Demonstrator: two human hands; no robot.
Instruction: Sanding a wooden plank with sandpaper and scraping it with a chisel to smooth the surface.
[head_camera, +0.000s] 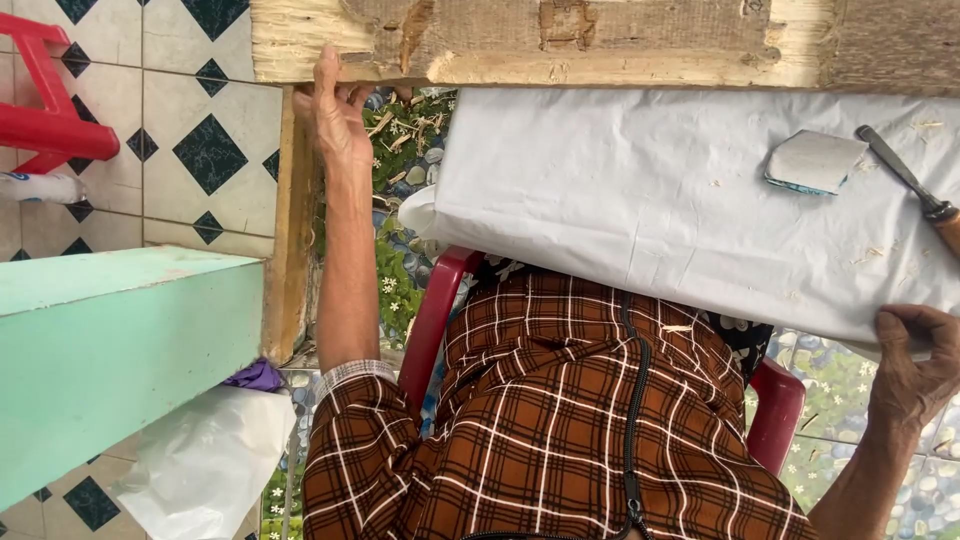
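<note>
My left hand (336, 112) reaches up, and its fingers curl over the lower edge of a rough, chipped wooden beam (560, 40) near its left end. My right hand (915, 362) grips the near right edge of a board wrapped in white cloth (640, 200) that lies across my lap. On the cloth, at the right, rest a small pale flat block (815, 160) and a metal blade with a wooden handle (908, 182), among scattered wood shavings. I wear a brown checked shirt and sit on a red plastic chair (432, 315).
A wooden post (292, 230) stands under the beam's left end. A mint-green bench (110, 340) juts in at the left, with a white plastic bag (205, 460) and a purple scrap (256, 377) below it. A red stool (50, 110) stands on the tiled floor at top left.
</note>
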